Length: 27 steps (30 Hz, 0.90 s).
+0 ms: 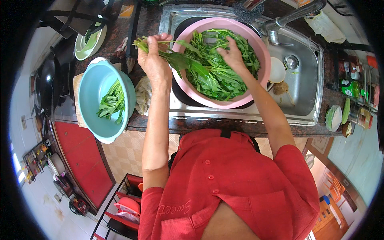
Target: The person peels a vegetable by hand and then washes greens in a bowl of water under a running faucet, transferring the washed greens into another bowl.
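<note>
A pink plastic basin (264, 69) full of leafy green vegetable stems (222, 81) stands over the left bowl of a steel sink. At the basin's upper left rim, my left hand (156, 57) grips a bunch of the leafy stems (183, 58), their leaves trailing over the basin. My right hand (232, 55) is above the greens in the basin with its fingers apart; whether a fingertip touches a stem is hard to tell. To the left, a light blue basin (90, 90) holds a smaller bunch of the same greens (112, 102).
The blue basin rests partly on a wooden board (77, 102). A faucet (273, 28) rises behind the sink's right bowl (303, 90), which holds a white bowl (276, 70) and a brown scrubber (280, 88). A cloth (143, 93) lies between the basins. A black wok (49, 81) stands at far left.
</note>
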Motion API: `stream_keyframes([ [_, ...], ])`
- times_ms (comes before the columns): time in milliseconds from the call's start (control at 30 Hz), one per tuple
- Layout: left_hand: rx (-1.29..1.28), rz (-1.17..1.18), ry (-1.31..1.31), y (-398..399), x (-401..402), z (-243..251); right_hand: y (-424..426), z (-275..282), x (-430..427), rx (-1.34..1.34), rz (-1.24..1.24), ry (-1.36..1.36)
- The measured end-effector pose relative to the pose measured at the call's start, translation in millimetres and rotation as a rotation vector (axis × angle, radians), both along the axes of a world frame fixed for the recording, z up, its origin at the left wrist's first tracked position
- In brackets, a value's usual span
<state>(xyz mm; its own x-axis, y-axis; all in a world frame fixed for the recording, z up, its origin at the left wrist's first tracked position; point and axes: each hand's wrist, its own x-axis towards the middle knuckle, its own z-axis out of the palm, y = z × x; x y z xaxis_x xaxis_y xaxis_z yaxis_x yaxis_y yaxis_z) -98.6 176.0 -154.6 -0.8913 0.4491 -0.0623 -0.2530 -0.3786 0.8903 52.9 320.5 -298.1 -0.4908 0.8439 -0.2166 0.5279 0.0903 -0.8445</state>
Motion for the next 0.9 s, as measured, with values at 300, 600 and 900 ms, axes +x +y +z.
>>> stream_keyframes([
  [300,-0.049,-0.073,-0.15,-10.7,10.8,-9.7,-44.7,16.3,8.4,0.318,0.615,-0.47],
  [600,-0.116,-0.055,-0.126,-4.7,17.1,-28.3,18.4,-5.0,-7.1,0.002,0.187,-0.161],
  [900,-0.151,-0.152,-0.204,-4.8,32.7,-43.8,-18.9,-28.7,6.8,0.402,0.69,-0.297],
])
